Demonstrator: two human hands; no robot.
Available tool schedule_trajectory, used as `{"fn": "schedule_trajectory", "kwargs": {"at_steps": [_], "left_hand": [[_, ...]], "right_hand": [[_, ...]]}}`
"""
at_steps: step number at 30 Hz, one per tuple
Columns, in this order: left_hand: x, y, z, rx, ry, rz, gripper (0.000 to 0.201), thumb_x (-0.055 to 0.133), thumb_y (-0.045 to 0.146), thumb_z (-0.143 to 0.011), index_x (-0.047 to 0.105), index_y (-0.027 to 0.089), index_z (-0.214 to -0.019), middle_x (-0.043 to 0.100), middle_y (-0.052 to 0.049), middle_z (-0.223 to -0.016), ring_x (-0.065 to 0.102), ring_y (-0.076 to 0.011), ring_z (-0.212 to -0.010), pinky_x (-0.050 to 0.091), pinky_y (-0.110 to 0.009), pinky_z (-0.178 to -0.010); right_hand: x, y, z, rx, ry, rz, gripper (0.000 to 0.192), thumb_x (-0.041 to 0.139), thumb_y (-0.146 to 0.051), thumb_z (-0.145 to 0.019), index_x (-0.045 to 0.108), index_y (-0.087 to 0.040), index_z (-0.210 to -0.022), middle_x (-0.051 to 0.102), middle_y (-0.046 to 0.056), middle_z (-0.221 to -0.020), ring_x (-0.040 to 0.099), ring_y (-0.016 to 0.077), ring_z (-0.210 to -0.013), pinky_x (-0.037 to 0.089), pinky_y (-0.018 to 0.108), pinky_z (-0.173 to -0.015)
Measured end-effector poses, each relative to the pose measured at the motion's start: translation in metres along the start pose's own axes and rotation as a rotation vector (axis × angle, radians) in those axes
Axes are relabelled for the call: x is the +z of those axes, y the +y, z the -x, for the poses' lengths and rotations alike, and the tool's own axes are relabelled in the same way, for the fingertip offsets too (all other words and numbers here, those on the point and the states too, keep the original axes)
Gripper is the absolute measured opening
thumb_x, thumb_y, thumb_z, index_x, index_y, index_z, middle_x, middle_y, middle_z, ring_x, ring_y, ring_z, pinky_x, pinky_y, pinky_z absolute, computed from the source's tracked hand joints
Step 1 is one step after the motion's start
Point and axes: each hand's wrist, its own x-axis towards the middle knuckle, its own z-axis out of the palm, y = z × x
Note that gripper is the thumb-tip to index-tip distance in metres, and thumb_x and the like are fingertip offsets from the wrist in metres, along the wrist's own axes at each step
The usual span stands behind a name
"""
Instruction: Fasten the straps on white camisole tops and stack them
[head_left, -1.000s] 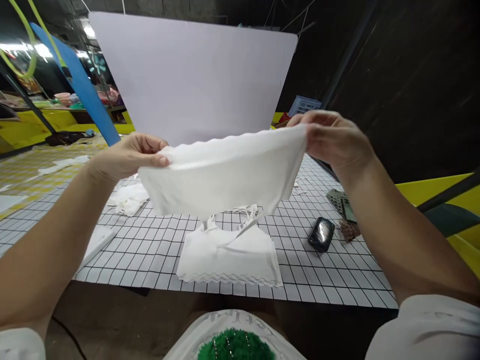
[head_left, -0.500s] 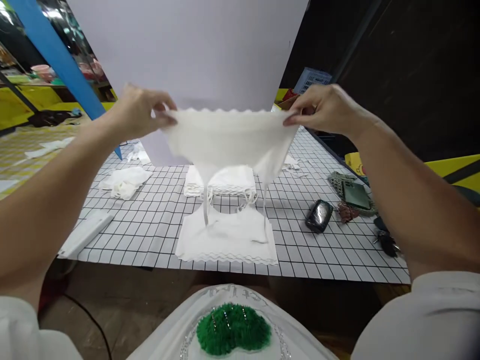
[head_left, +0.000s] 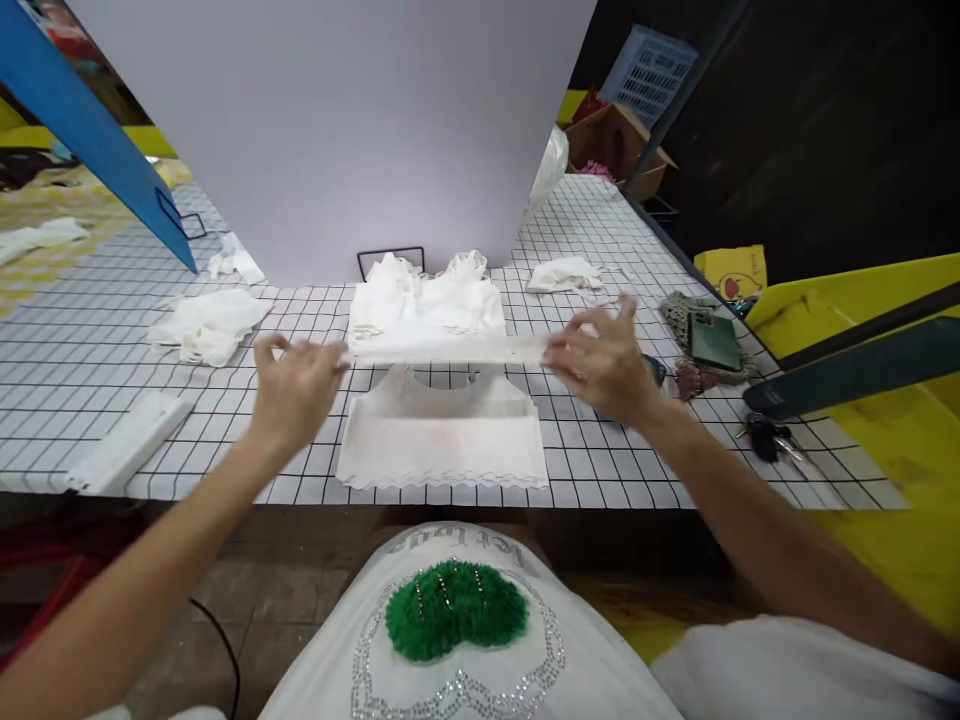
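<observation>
My left hand (head_left: 296, 385) and my right hand (head_left: 600, 355) each grip one end of a white garment (head_left: 450, 348), stretched flat and seen edge-on just above the table. Both hands are blurred. Directly below it lies a folded white garment with a scalloped hem (head_left: 442, 445) near the table's front edge. Behind it sits a stack of white garments (head_left: 427, 300).
The table has a white cover with a black grid (head_left: 75, 340). A large pale board (head_left: 337, 130) stands at the back. Loose white cloth (head_left: 206, 325) and a white bar (head_left: 124, 455) lie left. A phone (head_left: 712, 340), keys (head_left: 765, 435) and a dark object lie right.
My hands have lowered the held garment from chest height down to just above the folded one on the table. The view has tilted downward.
</observation>
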Motion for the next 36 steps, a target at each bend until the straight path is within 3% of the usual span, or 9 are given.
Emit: {"fn": "schedule_trajectory", "kwargs": {"at_steps": [4, 10, 16, 22, 26, 29, 32, 34, 36], "left_hand": [[0.032, 0.003, 0.057, -0.025, -0.106, 0.066, 0.029, 0.05, 0.029, -0.094, 0.07, 0.023, -0.114, 0.077, -0.014, -0.09, 0.067, -0.0341, -0.088, 0.027, -0.054, -0.1], [0.023, 0.031, 0.106, -0.01, -0.135, -0.102, 0.043, 0.042, 0.025, -0.1, 0.054, 0.016, -0.14, 0.074, -0.018, -0.112, 0.066, -0.035, -0.107, 0.03, -0.05, -0.099], [0.036, 0.04, 0.15, 0.005, -0.2, -0.159, 0.046, 0.035, 0.015, -0.102, 0.044, 0.012, -0.147, 0.072, -0.018, -0.116, 0.065, -0.0318, -0.11, 0.033, -0.049, -0.097], [0.038, 0.037, 0.157, 0.017, -0.162, -0.028, 0.048, 0.043, 0.018, -0.102, 0.039, 0.019, -0.15, 0.072, -0.014, -0.115, 0.066, -0.0288, -0.108, 0.032, -0.051, -0.103], [0.037, 0.039, 0.158, -0.062, -0.136, 0.099, 0.044, 0.047, 0.021, -0.102, 0.046, 0.025, -0.145, 0.069, -0.011, -0.117, 0.064, -0.0276, -0.109, 0.037, -0.048, -0.099], [0.036, 0.042, 0.153, -0.139, -0.032, 0.083, 0.037, 0.05, 0.02, -0.099, 0.057, 0.025, -0.136, 0.063, -0.011, -0.11, 0.062, -0.0278, -0.104, 0.042, -0.045, -0.088], [0.04, 0.045, 0.142, -0.122, 0.093, 0.109, 0.037, 0.051, 0.016, -0.098, 0.059, 0.025, -0.133, 0.058, -0.01, -0.107, 0.061, -0.027, -0.105, 0.046, -0.044, -0.087], [0.047, 0.047, 0.135, -0.043, 0.044, 0.174, 0.041, 0.048, 0.014, -0.099, 0.055, 0.026, -0.137, 0.059, -0.012, -0.119, 0.057, -0.0281, -0.119, 0.046, -0.047, -0.096], [0.056, 0.046, 0.131, 0.069, -0.103, 0.213, 0.041, 0.047, 0.017, -0.101, 0.051, 0.026, -0.141, 0.056, -0.013, -0.136, 0.047, -0.0307, -0.136, 0.041, -0.054, -0.108]], "right_hand": [[0.029, -0.022, 0.043, 0.034, -0.131, -0.068, 0.02, 0.058, -0.017, -0.093, 0.074, -0.026, -0.085, 0.076, 0.003, -0.1, 0.056, 0.0302, -0.103, 0.022, 0.073, -0.106], [0.016, -0.049, 0.077, 0.047, 0.008, -0.05, 0.02, 0.061, -0.013, -0.09, 0.075, -0.027, -0.096, 0.075, 0.003, -0.1, 0.056, 0.0275, -0.103, 0.021, 0.067, -0.112], [0.034, -0.08, 0.113, -0.068, -0.008, 0.045, 0.022, 0.058, -0.005, -0.091, 0.073, -0.018, -0.101, 0.074, 0.004, -0.096, 0.057, 0.0224, -0.096, 0.025, 0.067, -0.116], [0.032, -0.086, 0.122, -0.124, 0.02, 0.094, 0.02, 0.057, -0.004, -0.091, 0.072, -0.015, -0.099, 0.074, 0.006, -0.092, 0.058, 0.0217, -0.091, 0.031, 0.065, -0.116], [0.023, -0.087, 0.128, -0.157, -0.024, 0.064, 0.017, 0.06, -0.007, -0.089, 0.071, -0.014, -0.099, 0.073, 0.008, -0.093, 0.06, 0.0237, -0.092, 0.036, 0.066, -0.112], [0.022, -0.093, 0.129, -0.155, -0.002, -0.099, 0.022, 0.063, -0.014, -0.089, 0.068, -0.013, -0.11, 0.073, 0.012, -0.107, 0.062, 0.0244, -0.097, 0.048, 0.057, -0.105], [0.026, -0.101, 0.124, -0.118, 0.094, -0.197, 0.034, 0.059, -0.016, -0.092, 0.062, -0.014, -0.125, 0.07, 0.015, -0.119, 0.063, 0.0248, -0.104, 0.05, 0.054, -0.104], [0.031, -0.105, 0.12, -0.098, 0.094, -0.189, 0.032, 0.056, -0.016, -0.094, 0.061, -0.014, -0.126, 0.07, 0.015, -0.122, 0.064, 0.0262, -0.109, 0.047, 0.057, -0.105], [0.035, -0.105, 0.118, -0.089, 0.041, -0.155, 0.023, 0.056, -0.016, -0.096, 0.063, -0.013, -0.118, 0.072, 0.014, -0.117, 0.064, 0.0273, -0.11, 0.045, 0.058, -0.105]]}}
